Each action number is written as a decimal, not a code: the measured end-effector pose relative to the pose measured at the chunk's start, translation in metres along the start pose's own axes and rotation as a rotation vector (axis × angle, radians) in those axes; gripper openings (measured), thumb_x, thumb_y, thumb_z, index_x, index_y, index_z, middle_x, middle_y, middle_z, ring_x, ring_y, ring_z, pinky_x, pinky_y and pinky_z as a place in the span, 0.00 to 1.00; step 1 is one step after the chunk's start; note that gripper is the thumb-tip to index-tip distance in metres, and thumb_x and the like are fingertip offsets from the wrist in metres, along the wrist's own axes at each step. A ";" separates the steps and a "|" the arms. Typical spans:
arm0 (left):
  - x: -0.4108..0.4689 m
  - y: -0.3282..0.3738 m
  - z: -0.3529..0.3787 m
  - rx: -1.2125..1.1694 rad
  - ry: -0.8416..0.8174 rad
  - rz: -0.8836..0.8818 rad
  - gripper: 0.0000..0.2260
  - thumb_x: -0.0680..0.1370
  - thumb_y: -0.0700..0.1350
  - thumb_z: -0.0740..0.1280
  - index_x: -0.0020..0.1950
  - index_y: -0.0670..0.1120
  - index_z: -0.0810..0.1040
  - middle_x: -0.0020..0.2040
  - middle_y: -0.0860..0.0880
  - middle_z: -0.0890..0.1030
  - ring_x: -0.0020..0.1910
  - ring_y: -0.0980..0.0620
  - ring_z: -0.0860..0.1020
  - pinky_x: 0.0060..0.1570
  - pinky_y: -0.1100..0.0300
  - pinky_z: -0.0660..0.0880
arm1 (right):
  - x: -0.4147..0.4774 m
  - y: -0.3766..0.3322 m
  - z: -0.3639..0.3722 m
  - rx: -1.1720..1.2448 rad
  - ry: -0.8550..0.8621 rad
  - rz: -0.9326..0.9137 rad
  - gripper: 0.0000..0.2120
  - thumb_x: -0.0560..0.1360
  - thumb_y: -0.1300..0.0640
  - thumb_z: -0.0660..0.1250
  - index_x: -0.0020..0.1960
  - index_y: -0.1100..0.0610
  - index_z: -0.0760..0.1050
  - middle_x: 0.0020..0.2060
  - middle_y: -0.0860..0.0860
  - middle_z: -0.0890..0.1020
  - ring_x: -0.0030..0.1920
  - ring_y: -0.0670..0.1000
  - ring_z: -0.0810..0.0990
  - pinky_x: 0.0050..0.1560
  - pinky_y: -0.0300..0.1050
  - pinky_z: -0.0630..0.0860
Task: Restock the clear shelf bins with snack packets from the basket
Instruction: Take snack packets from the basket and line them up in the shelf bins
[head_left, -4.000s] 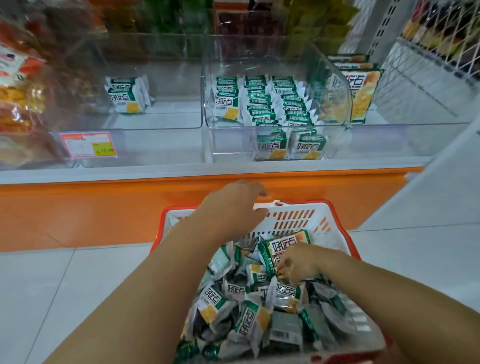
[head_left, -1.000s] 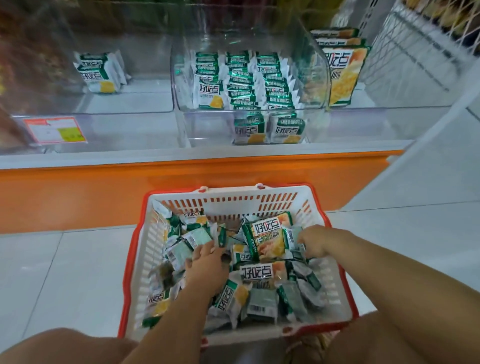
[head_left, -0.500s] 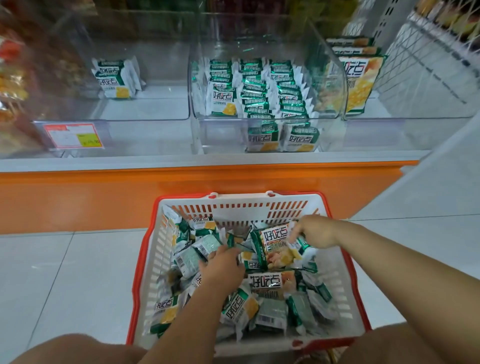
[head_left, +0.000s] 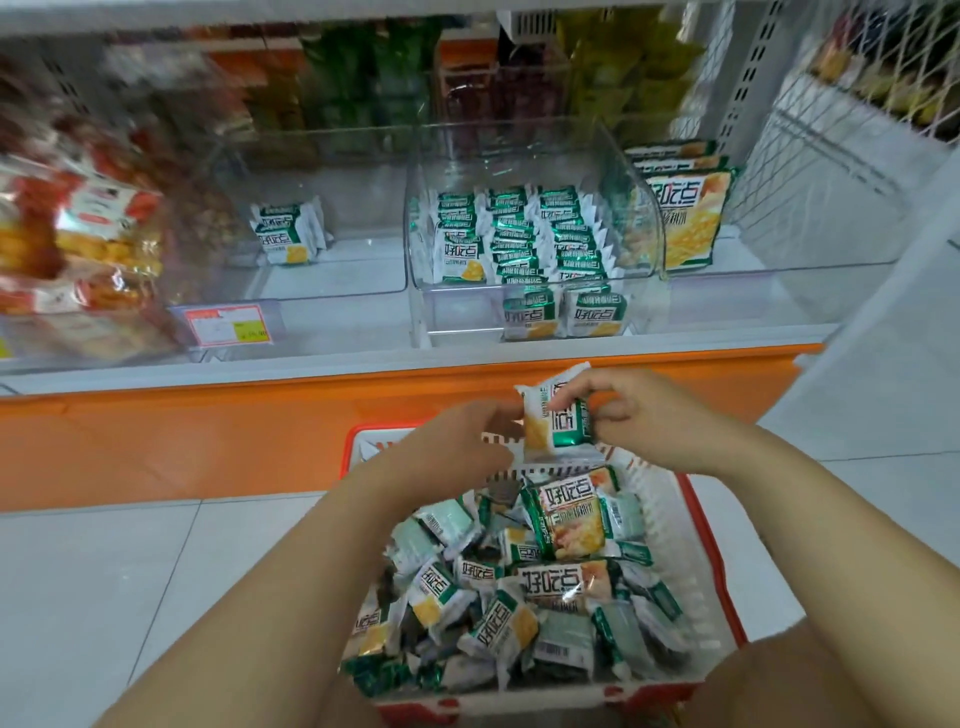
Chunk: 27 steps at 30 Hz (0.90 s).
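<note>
A white-and-green snack packet (head_left: 550, 421) is held up above the far rim of the basket (head_left: 691, 525). My right hand (head_left: 639, 415) grips its right side, and my left hand (head_left: 462, 441) pinches its left edge. The white basket with a red rim sits on the floor, filled with several more packets (head_left: 498, 613). On the shelf, the middle clear bin (head_left: 535, 239) holds neat rows of the same packets. The left clear bin (head_left: 311, 228) holds only a small stack of packets (head_left: 285, 234).
An orange shelf base (head_left: 208, 441) runs in front of the basket. Larger green snack bags (head_left: 685, 208) stand right of the middle bin. Red and yellow bagged goods (head_left: 67, 234) fill the shelf's left. A price tag (head_left: 228, 325) sits on the shelf front. Grey tiled floor lies on both sides.
Both hands have come up out of the basket's pile. They now hold one packet between them above the basket's far rim. The view has tilted up toward the shelf.
</note>
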<state>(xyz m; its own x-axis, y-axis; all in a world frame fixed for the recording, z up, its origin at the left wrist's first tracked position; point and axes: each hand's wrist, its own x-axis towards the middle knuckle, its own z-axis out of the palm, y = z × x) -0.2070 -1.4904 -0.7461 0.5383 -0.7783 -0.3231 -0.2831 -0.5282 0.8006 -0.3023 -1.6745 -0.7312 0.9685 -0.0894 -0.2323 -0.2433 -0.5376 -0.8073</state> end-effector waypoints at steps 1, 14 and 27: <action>-0.003 0.003 -0.003 -0.111 0.016 -0.009 0.19 0.77 0.38 0.64 0.66 0.51 0.72 0.59 0.54 0.80 0.56 0.55 0.79 0.56 0.55 0.75 | -0.002 -0.002 0.001 0.042 0.026 -0.015 0.23 0.74 0.72 0.60 0.45 0.44 0.78 0.44 0.37 0.81 0.46 0.57 0.82 0.49 0.51 0.79; -0.001 0.023 -0.030 -0.614 0.255 0.136 0.14 0.76 0.38 0.68 0.59 0.51 0.75 0.51 0.49 0.83 0.48 0.49 0.83 0.54 0.53 0.78 | 0.004 -0.031 0.012 0.457 0.330 -0.171 0.14 0.71 0.62 0.72 0.48 0.48 0.70 0.56 0.45 0.79 0.46 0.48 0.83 0.50 0.50 0.79; 0.024 -0.021 -0.087 0.056 0.811 0.097 0.17 0.78 0.42 0.65 0.66 0.52 0.73 0.69 0.52 0.69 0.70 0.51 0.64 0.70 0.55 0.60 | 0.162 -0.068 -0.034 0.126 0.607 -0.220 0.15 0.72 0.63 0.71 0.41 0.47 0.69 0.49 0.48 0.80 0.43 0.42 0.75 0.45 0.38 0.71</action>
<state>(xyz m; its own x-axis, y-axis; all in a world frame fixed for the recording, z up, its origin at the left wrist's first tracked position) -0.1188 -1.4683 -0.7268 0.9100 -0.3453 0.2295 -0.3860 -0.5038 0.7728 -0.1268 -1.6812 -0.6951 0.8451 -0.4655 0.2630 -0.0046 -0.4982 -0.8671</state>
